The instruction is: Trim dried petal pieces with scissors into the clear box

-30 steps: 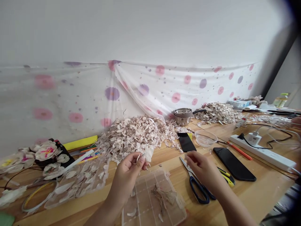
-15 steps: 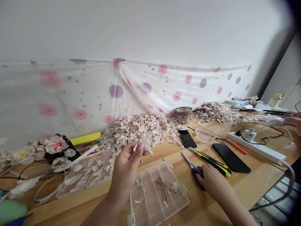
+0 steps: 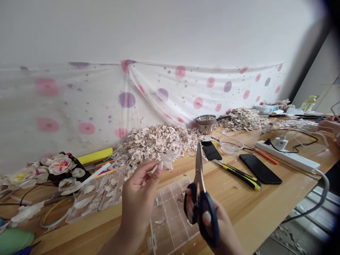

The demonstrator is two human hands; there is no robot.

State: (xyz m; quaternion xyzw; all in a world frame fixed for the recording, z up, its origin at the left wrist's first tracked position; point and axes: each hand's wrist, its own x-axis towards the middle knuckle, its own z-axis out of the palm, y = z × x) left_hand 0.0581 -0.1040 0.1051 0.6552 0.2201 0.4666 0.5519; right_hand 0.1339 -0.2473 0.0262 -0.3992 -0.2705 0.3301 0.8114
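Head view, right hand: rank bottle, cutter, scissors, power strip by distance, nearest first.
1. Scissors: in the right hand, blades up.
2. Cutter: ahead, slightly right of the hand.
3. Power strip: farther right, beyond the cutter.
4. Bottle: far back right.

- Long scissors with dark-blue loop handles (image 3: 199, 181): shiny metal blades, smooth plastic grips.
- Thin whitish petal-shaped piece (image 3: 167, 159): papery, translucent.
- Clear rectangular compartment box (image 3: 174, 214), near the table's front edge: smooth plastic.
- Pale-brown table (image 3: 240, 200): smooth, grained wood, faintly glossy.
- Round silver bowl (image 3: 205, 128), towards its back edge: polished metal.
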